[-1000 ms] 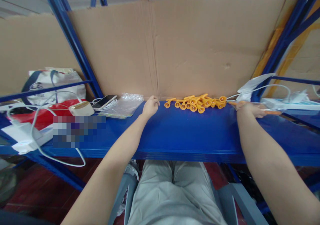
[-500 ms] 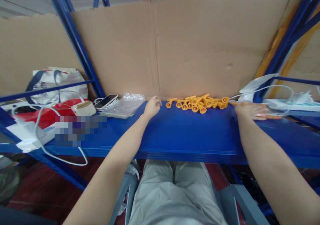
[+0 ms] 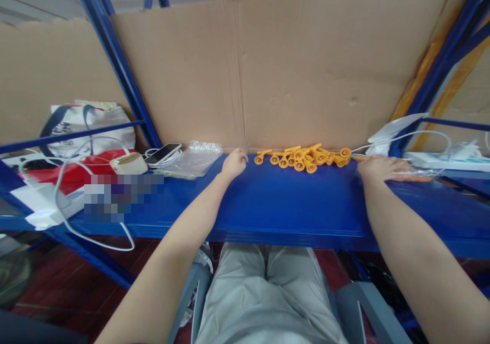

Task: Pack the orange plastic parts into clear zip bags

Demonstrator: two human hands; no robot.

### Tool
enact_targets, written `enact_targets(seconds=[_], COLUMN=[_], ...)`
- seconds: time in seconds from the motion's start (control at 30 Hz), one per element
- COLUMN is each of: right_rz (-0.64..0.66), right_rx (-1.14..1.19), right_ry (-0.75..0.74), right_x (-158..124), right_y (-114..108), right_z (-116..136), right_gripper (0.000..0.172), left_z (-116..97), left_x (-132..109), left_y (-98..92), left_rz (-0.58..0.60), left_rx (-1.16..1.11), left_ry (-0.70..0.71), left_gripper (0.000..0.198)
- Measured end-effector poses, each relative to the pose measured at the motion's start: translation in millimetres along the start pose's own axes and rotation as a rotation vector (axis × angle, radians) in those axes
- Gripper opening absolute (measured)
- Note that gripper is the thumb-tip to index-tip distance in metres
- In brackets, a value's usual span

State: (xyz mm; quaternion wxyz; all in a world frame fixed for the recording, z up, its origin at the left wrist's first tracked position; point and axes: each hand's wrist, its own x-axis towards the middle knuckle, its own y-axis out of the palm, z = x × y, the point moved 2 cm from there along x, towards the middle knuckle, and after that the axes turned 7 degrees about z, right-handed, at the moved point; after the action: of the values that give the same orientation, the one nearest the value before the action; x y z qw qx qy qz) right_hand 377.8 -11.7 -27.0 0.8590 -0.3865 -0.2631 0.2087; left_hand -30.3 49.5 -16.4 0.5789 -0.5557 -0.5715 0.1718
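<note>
A heap of small orange plastic parts [image 3: 306, 158] lies at the back of the blue shelf [image 3: 275, 206], against the cardboard wall. My left hand [image 3: 233, 163] rests on the shelf just left of the heap, fingers curled loosely, with nothing visible in them. My right hand [image 3: 383, 169] lies to the right of the heap, palm down, fingers stretched toward a clear plastic bag [image 3: 419, 173] holding orange pieces. Whether the fingers grip the bag is hidden.
Left of my left hand lie a clear plastic bag [image 3: 193, 160], a phone [image 3: 163, 153], a small beige box [image 3: 128, 164] and white chargers with cables [image 3: 42, 206]. A tote bag [image 3: 84, 127] stands far left. White cables and a power strip [image 3: 440, 157] lie far right. Cardboard [image 3: 306, 68] backs the shelf.
My right hand has slid slightly left and flattened on the shelf beside the bag. My left hand has stayed in place.
</note>
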Motion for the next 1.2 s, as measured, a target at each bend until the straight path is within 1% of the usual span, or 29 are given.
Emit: enact_targets(seconds=[0.03, 0.1, 0.2, 0.27, 0.37, 0.47, 0.53, 0.63, 0.73, 0.87, 0.93, 1.0, 1.1, 1.2], right_rz=[-0.007, -0.057, -0.152, -0.172, -0.133, -0.073, -0.023, 0.063, 0.149, 0.240, 0.295, 0.392, 0.538, 0.569], right_rx=[0.030, 0.096, 0.163, 0.184, 0.200, 0.180, 0.164, 0.161, 0.154, 0.109, 0.045, -0.049, -0.176, -0.218], right_ry=[0.019, 0.005, -0.165, -0.269, -0.423, -0.619, -0.750, -0.901, -1.009, -1.114, -1.125, -1.110, -1.076, -1.064], right_x=[1, 2, 2, 3, 3, -1, -9, -24, -38, -52, -57, -61, -65, -65], right_y=[0, -1, -5, -7, -7, -5, -3, 3, 10, 20, 25, 30, 36, 38], right_z=[0, 4, 16, 24, 37, 52, 63, 79, 91, 101, 104, 104, 101, 99], right_gripper=[0.061, 0.059, 0.052, 0.049, 0.048, 0.045, 0.043, 0.042, 0.041, 0.043, 0.045, 0.045, 0.038, 0.034], left_z=[0, 2, 7, 13, 25, 40, 50, 62, 67, 66, 64, 61, 59, 59], left_x=[-1, -2, -6, -8, -10, -10, -11, -11, -11, -11, -12, -14, -15, -15], left_y=[0.2, -0.2, -3.1, -6.2, -11.4, -15.4, -16.4, -15.6, -14.4, -15.0, -16.1, -17.4, -19.1, -19.4], left_rz=[0.017, 0.049, 0.106, 0.153, 0.192, 0.190, 0.194, 0.243, 0.265, 0.236, 0.234, 0.248, 0.288, 0.309], left_rx=[0.029, 0.101, 0.221, 0.281, 0.331, 0.343, 0.324, 0.283, 0.246, 0.241, 0.245, 0.248, 0.245, 0.246], left_ry=[-0.042, -0.139, -0.316, -0.436, -0.573, -0.653, -0.694, -0.765, -0.803, -0.796, -0.786, -0.784, -0.787, -0.785], left_gripper=[0.032, 0.033, 0.040, 0.046, 0.054, 0.060, 0.061, 0.060, 0.058, 0.057, 0.056, 0.056, 0.058, 0.057])
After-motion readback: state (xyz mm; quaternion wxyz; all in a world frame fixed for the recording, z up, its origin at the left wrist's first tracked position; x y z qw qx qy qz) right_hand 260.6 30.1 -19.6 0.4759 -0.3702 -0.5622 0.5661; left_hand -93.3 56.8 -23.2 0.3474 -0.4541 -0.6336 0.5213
